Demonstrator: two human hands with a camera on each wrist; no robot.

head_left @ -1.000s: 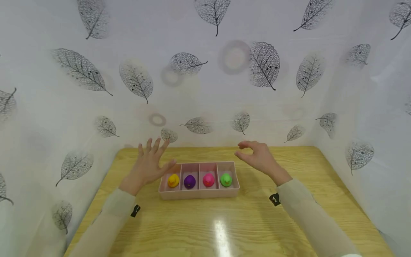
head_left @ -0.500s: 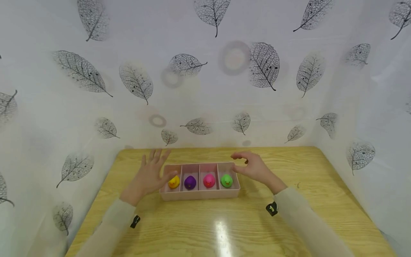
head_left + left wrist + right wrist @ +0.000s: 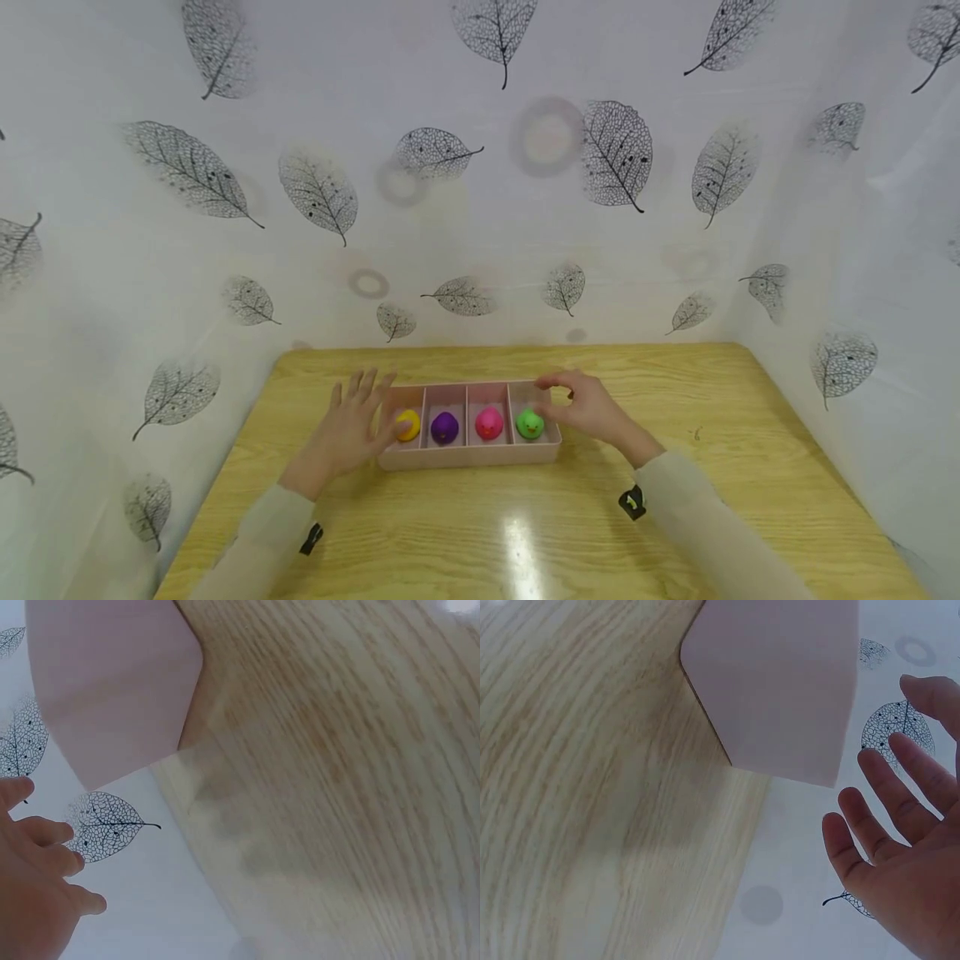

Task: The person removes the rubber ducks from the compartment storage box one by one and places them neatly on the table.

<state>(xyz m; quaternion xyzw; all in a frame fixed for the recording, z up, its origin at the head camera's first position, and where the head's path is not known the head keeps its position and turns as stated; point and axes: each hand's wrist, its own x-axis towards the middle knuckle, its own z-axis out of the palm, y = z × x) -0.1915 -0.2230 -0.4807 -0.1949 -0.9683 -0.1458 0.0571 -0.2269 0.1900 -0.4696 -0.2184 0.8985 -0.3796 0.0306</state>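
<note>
A pale pink divided box [image 3: 468, 457] holds toy ducks, one per compartment. From left to right they are a yellow duck [image 3: 408, 422], a purple duck [image 3: 444, 428], a pink duck [image 3: 489, 424] and a green duck [image 3: 529, 425]. My left hand [image 3: 343, 432] hovers at the box's left end, fingers spread, its thumb overlapping the yellow duck in the head view. Over the right end, my right hand [image 3: 592, 407] has its thumb and bent fingers apart, close by the green duck. Neither hand holds anything. Both wrist views show the box's outer end walls [image 3: 120, 690] beside the fingers.
The box stands on a wooden table [image 3: 450, 533] toward its far edge. A white leaf-printed sheet [image 3: 480, 208] hangs behind and along both sides. Small black tags [image 3: 632, 502] hang near both sleeves.
Both hands have come lower and closer to the box. My right hand has also moved left, over the green duck's end. The box and ducks keep their places.
</note>
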